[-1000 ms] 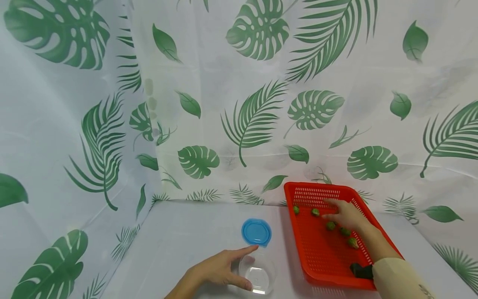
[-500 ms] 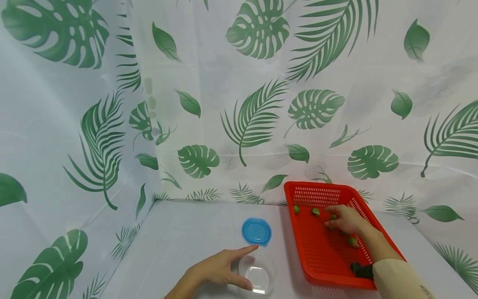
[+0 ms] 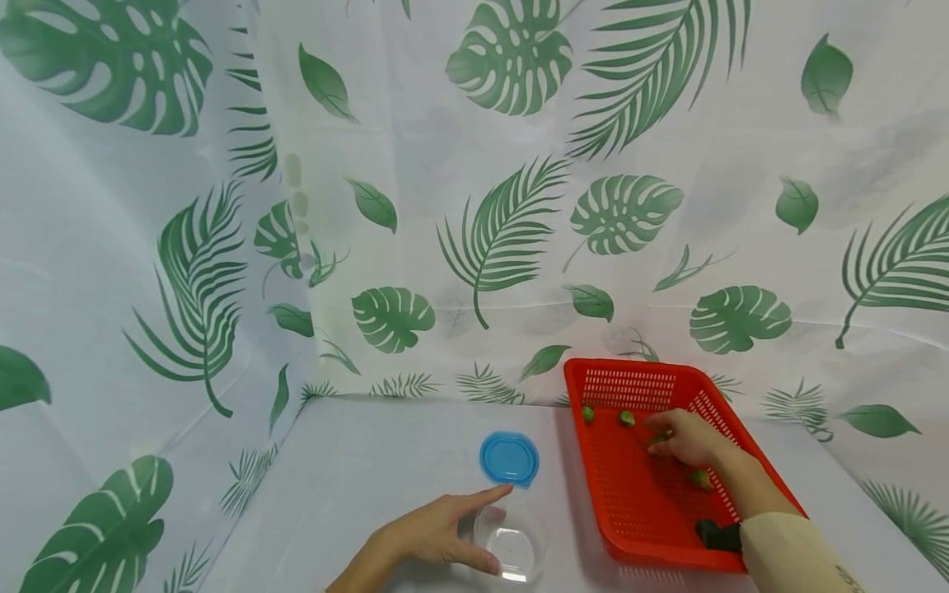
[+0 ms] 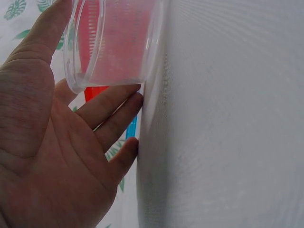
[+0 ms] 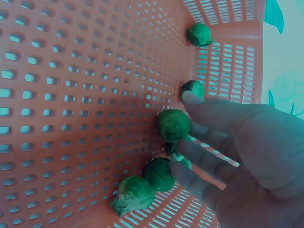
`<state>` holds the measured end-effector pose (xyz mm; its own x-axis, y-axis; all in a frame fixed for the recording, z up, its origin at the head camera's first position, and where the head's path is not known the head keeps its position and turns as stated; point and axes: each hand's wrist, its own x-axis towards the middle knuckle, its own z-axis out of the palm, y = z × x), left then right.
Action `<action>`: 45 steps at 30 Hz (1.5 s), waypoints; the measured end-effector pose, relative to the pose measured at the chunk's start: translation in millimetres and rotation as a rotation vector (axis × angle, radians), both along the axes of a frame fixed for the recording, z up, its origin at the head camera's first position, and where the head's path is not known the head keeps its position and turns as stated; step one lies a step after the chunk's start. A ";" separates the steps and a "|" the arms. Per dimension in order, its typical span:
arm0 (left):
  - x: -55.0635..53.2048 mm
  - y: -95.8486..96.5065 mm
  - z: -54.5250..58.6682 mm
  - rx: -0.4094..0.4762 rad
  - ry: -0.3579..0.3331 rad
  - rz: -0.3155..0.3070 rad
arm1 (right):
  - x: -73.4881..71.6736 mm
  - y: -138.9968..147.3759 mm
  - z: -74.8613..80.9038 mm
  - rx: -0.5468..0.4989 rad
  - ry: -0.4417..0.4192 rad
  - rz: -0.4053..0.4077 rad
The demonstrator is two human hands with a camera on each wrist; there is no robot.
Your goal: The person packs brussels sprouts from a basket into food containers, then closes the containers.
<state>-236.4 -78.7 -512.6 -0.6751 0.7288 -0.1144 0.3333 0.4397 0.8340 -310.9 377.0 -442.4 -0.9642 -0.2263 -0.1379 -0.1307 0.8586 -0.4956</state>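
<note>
A clear plastic container (image 3: 511, 548) stands on the white table. My left hand (image 3: 437, 531) rests against its left side, index finger along the far rim and thumb along the near one. In the left wrist view the other fingers spread out beside the container's wall (image 4: 123, 42), almost straight. Inside a red basket (image 3: 619, 494), my right hand (image 3: 689, 441) pinches a Brussels sprout (image 5: 173, 124) between thumb and fingers, low over the basket floor. Several other sprouts lie around it, one (image 5: 134, 194) near my lower fingers and another (image 5: 198, 34) in the far corner.
A blue lid (image 3: 509, 459) lies flat just beyond the container. The basket's perforated walls rise around my right hand. A dark object (image 3: 715, 535) shows at the right sleeve, over the basket's near end. A leaf-print sheet (image 3: 489, 346) hangs behind the table.
My right hand has come down and toward the near side in the basket, and its fingers have drawn together around a sprout. The left hand and the container have stayed put.
</note>
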 end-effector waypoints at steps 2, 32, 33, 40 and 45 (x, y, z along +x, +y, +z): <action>0.1 -0.1 0.6 -0.001 0.010 -0.002 | -0.4 0.9 1.1 0.014 -0.009 0.001; -0.3 1.9 1.9 -0.015 -0.031 0.018 | -0.9 4.3 -0.4 0.057 -0.023 0.027; -0.3 1.8 1.6 -0.014 -0.029 0.018 | -0.6 3.9 -0.3 0.056 -0.029 0.020; -0.4 1.2 0.1 -0.007 -0.009 0.012 | 1.7 1.7 1.5 0.055 -0.054 0.027; -0.6 1.1 0.4 -0.008 -0.016 0.012 | 1.4 1.3 1.8 0.055 -0.069 0.027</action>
